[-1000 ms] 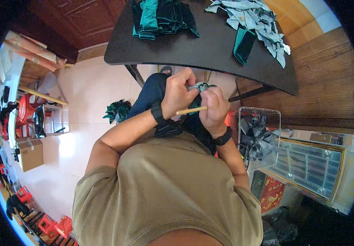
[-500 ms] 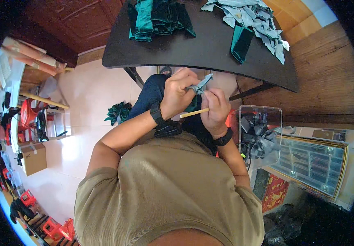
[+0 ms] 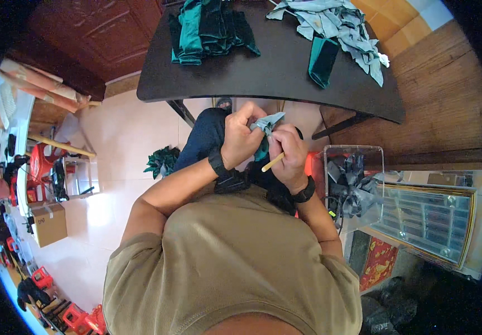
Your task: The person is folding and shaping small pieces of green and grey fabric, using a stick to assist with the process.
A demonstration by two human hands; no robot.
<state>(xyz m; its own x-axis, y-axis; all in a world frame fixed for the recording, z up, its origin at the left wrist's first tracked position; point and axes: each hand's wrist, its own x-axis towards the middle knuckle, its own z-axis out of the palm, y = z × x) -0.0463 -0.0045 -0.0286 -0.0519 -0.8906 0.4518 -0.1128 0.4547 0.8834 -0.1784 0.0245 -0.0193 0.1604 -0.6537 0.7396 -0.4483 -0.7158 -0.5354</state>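
In front of my lap, both hands are closed on one small piece of grey-blue cloth (image 3: 269,120). My left hand (image 3: 241,137) pinches it from the left. My right hand (image 3: 290,155) grips its lower right part, and a thin pale wooden stick (image 3: 273,162) also sits in that hand, pointing down and left. A bit of dark green velvet (image 3: 261,151) shows between the hands; whether it joins the grey cloth I cannot tell. The fingertips partly hide the cloth.
On the black table (image 3: 235,81) ahead lie stacked green velvet pieces (image 3: 191,33), a single green velvet piece (image 3: 323,62) and a heap of grey cloth (image 3: 330,25). Green velvet (image 3: 162,162) rests on the floor at left. A clear bin (image 3: 383,192) holding dark material stands at right.
Both hands and the grey cloth have shifted slightly lower. The stick in my right hand has tilted more steeply, its end moving right. The view has shifted a little.
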